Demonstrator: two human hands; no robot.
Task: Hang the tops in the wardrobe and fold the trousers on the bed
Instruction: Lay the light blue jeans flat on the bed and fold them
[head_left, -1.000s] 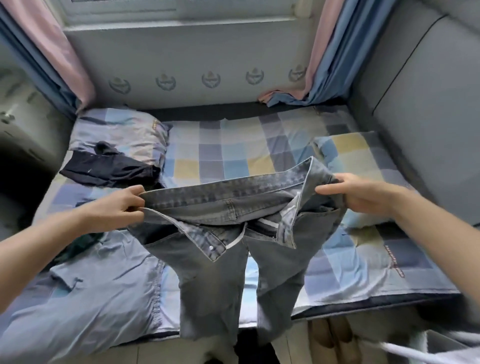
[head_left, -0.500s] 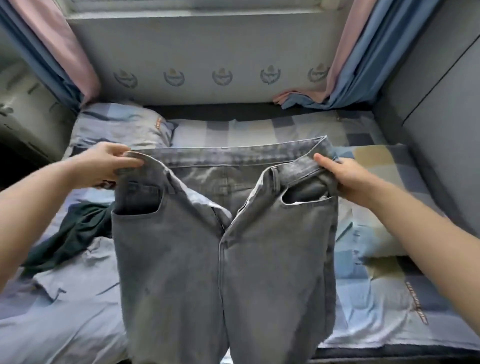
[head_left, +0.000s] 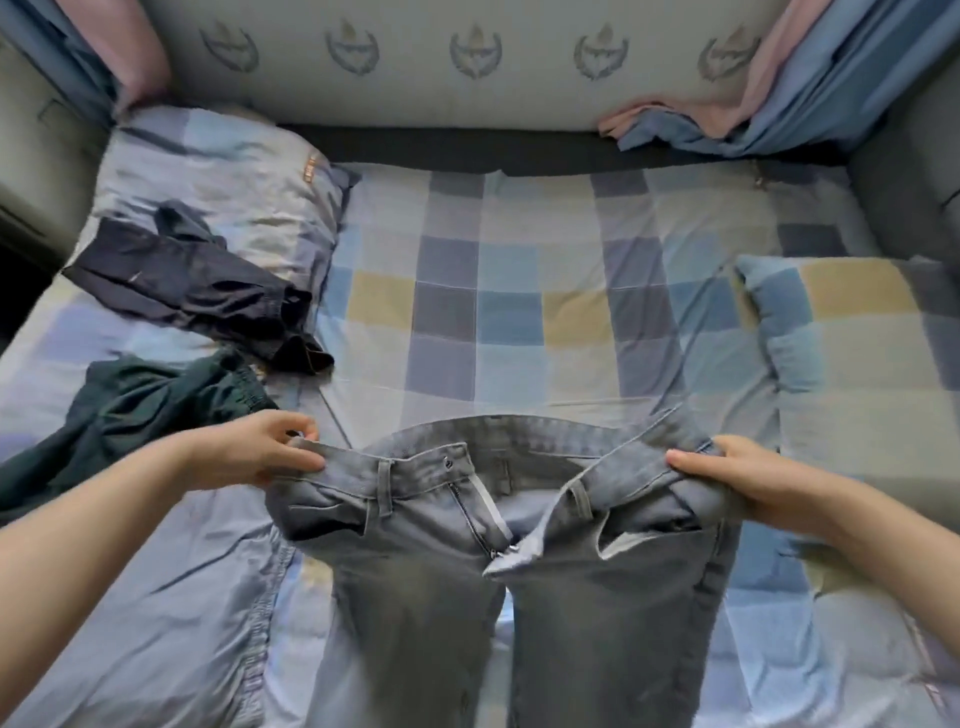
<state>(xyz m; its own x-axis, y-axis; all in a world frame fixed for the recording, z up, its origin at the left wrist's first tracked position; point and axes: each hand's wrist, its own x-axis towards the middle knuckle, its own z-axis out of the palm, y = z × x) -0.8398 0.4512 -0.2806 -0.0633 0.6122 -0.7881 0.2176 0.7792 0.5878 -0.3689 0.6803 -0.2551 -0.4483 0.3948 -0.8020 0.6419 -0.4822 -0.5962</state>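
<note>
- Low in the middle of the frame, I hold the grey jeans (head_left: 467, 561) flat over the bed (head_left: 519, 312), fly open.
- My left hand (head_left: 260, 454) and right hand (head_left: 727, 480) each pinch one end of the waistband.
- I think I am on the folding step. Next I should lay one leg over the other.
- At the upper left lie a dark green top (head_left: 130, 410) and a navy garment (head_left: 192, 280).
</note>
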